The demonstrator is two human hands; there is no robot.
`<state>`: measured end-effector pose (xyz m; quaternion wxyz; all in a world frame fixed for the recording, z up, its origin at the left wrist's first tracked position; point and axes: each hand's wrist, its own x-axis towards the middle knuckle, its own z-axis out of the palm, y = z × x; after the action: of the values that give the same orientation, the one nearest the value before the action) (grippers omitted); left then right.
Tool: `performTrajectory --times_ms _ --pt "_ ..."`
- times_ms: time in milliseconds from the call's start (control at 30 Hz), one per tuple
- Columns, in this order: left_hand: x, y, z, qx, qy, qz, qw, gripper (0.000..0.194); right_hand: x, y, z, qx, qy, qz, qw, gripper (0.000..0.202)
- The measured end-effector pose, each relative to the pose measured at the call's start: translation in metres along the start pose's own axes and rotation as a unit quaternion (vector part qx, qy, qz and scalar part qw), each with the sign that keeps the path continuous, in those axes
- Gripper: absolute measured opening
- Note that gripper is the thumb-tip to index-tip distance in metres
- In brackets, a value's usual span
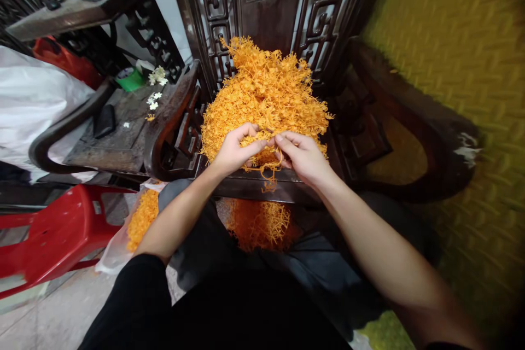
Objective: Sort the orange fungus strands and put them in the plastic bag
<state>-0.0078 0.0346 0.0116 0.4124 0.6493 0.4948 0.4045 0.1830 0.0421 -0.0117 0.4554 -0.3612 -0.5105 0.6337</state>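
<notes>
A big heap of curly orange strands [266,85] rests on the seat of a dark carved wooden chair. At its front edge my left hand [239,147] is closed, thumb and fingers pinching an orange strand. My right hand [302,154] pinches a strand close by, its fingertips almost meeting those of the left. A few thin orange strands [269,168] hang from between the hands over the seat's front edge. What exactly the fingertips grip is partly hidden by the fingers.
More orange strands [262,224] lie below the seat between my legs. A plastic bag [117,251] of orange pieces and a red plastic stool [68,224] stand left. Curved chair arms [410,120] flank the heap. A green tape roll [130,79] sits on the neighbouring chair.
</notes>
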Motion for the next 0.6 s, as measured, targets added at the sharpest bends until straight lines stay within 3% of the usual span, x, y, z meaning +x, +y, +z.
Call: performTrajectory --times_ms 133,333,500,600 --pt "0.0 0.0 -0.001 -0.067 0.02 -0.044 0.997 0.037 -0.001 0.001 -0.001 -0.064 0.014 0.003 0.998 0.044" --pt "0.001 0.001 0.001 -0.014 0.023 -0.053 0.998 0.034 -0.006 -0.003 0.002 -0.134 0.0 -0.012 0.991 0.037" --pt "0.002 0.003 0.001 0.11 0.04 0.046 0.992 0.031 -0.008 -0.001 0.007 -0.081 0.006 -0.04 0.996 0.036" --pt "0.002 0.008 -0.001 0.163 0.058 0.105 0.979 0.031 -0.006 0.002 0.016 0.008 0.047 -0.036 0.998 0.039"
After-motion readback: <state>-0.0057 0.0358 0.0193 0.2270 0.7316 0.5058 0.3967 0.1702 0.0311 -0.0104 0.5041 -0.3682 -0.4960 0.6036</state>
